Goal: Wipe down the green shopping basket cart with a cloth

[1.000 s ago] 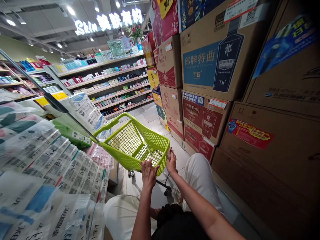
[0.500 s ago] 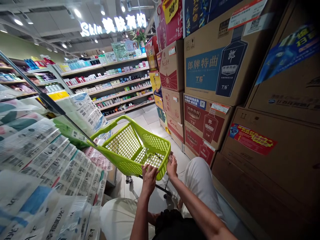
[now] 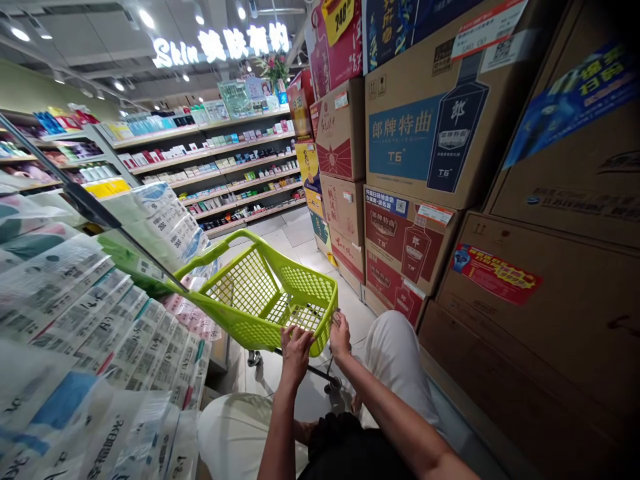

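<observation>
Latest change: slight shift of view only; both hands keep the same end of the green basket (image 3: 239,325), so contact with it is judged to be maintained.
Left hand: left hand (image 3: 296,348) with fingers bent over the near rim, thumb toward the corner; judged a closed grip on the rim.
Right hand: right hand (image 3: 341,337) at the right corner, fingers curled; whether they pinch the rim or a small item cannot be told.
Basket position: in front of the seated or squatting person, on a wheeled frame, between packs and cartons.
Basket build: bright lime, apparently rigid plastic; flared walls pierced by a square lattice; smooth, rounded rim.
Wheel: dark, round wheel (image 3: 333,385) below the near end.
Rod: straight, slender grey rod (image 3: 145,257) slanting to the basket's left rim; the joint is unclear.
Packs: glossy, film-wrapped soft packs (image 3: 131,337) with handwritten figures, left side.
Cartons: square-edged printed cardboard cartons (image 3: 395,230), stacked, right side.
Floor: smooth pale tiles (image 3: 303,255).
Clothing: creased, off-white trousers (image 3: 394,350) beside the right forearm.
</observation>
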### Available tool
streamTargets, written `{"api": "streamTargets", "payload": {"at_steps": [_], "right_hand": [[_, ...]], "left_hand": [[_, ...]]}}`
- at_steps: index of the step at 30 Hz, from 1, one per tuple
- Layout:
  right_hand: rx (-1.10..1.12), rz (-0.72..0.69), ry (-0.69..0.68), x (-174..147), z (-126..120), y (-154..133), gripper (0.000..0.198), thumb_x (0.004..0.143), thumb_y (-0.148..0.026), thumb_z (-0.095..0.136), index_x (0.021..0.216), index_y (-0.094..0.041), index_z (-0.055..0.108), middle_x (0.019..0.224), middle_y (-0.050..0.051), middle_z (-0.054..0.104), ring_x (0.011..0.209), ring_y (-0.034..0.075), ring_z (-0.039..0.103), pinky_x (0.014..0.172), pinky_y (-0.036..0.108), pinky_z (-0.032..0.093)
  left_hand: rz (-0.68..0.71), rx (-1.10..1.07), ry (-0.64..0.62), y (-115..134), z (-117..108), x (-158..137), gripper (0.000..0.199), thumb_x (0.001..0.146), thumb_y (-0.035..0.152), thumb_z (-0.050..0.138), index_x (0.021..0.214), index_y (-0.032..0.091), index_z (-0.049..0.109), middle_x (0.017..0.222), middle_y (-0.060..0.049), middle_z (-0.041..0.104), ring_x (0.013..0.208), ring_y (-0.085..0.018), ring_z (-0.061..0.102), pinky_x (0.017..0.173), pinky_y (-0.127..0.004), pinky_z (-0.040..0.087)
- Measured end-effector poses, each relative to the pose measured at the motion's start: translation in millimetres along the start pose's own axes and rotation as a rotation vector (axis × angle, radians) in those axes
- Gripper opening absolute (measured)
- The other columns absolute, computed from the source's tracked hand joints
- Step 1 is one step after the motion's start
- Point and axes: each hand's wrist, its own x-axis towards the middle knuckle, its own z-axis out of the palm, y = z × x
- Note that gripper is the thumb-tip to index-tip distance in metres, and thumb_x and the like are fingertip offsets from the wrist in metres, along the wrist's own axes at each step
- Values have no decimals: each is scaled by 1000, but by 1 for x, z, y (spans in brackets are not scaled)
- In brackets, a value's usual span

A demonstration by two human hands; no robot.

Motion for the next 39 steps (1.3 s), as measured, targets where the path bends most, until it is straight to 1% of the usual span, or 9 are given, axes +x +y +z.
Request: {"api": "streamTargets", "payload": {"at_steps": [3,5,13,18,22,25,31,34,39], "right_hand": [[-26,-203,40,-19,0,-19,46,85,-26,42,127,-20,59,131,13,62,125,27,54,108,43,40],[-77,-348,-38,-14,-8,-31,44,86,-21,43,126,-22,62,134,11,60,126,26,51,110,45,36],[-318,-486,-317,96,-45,-63,51,73,-2,45,108,-23,75,129,4,68,106,25,52,95,39,39],[-432,-663,-394,69,-50,-61,46,83,-5,50,113,-30,74,129,0,68,103,26,50,90,38,42],[-489,-678,-391,88,-52,-70,40,87,-6,49,107,-27,75,128,1,69,106,26,51,90,38,41],[-502,-657,-395,94,-49,-78,43,83,1,45,104,-22,75,126,5,69,108,27,53,91,41,41],[-509,-759,-448,10,-58,-71,40,90,-8,50,116,-29,71,128,4,67,107,27,51,89,39,46],[-527,-742,-455,16,-67,-73,34,93,-13,49,112,-30,73,127,3,67,105,27,50,89,39,46],[-541,-640,-336,21,-57,-79,46,85,-2,46,115,-24,72,130,7,65,106,28,49,91,41,46]], "left_hand": [[-12,-8,-19,4,-2,0,28,99,34,46,102,30,74,102,-5,67,126,-28,45,123,-57,13],[-20,-13,-29,5,-3,-1,29,99,35,46,103,30,74,103,-4,67,126,-28,44,124,-57,12],[-17,-6,-8,2,-1,-2,26,98,34,49,101,30,74,102,-4,68,126,-28,45,124,-57,13],[4,-22,6,-1,2,-5,25,98,34,50,102,30,74,102,-4,68,125,-27,45,123,-58,15],[45,-12,-27,-9,-5,-4,27,99,34,48,106,32,74,105,-4,68,127,-26,47,124,-59,12],[-7,-6,61,-20,-7,-1,33,102,32,40,119,31,69,122,-5,65,138,-27,41,125,-60,13],[-55,-108,139,-33,0,-1,39,103,34,32,123,25,64,142,-8,53,154,-25,17,125,-50,26],[-68,-148,145,-29,2,-1,39,102,38,35,126,26,63,139,-8,57,153,-25,20,127,-51,20],[-217,-446,202,-19,4,0,57,104,48,24,157,27,27,130,-11,65,150,-21,29,125,-52,19]]}}
